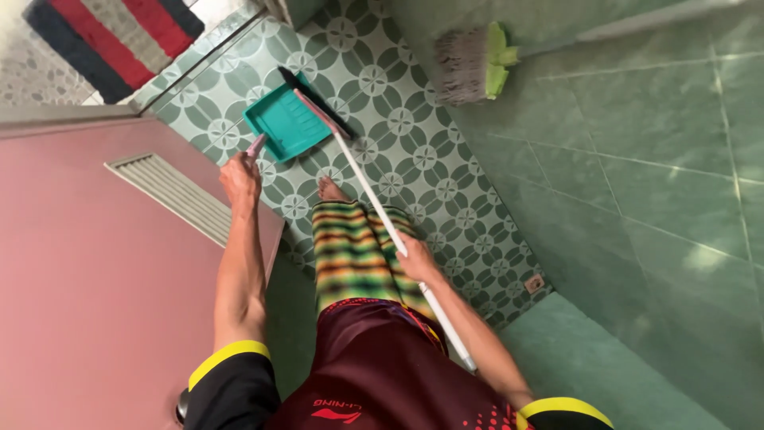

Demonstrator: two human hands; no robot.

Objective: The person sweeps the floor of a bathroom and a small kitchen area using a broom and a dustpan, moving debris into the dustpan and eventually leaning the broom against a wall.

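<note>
My left hand (240, 177) grips the pink handle of a teal dustpan (285, 121), which rests on the patterned floor tiles (414, 151) ahead of my bare foot (329, 190). My right hand (415, 259) is closed around the long white pole of a floor wiper (374, 203). The wiper's pink and black head (316, 103) lies across the dustpan's right edge. Both hands are at about knee height, on either side of my striped wrap.
A pink door (95, 279) with a louvred vent stands close on my left. Green tiled wall (637, 175) rises on the right. A broom (471, 62) with a green head leans there. A striped mat (111, 36) lies beyond the doorway.
</note>
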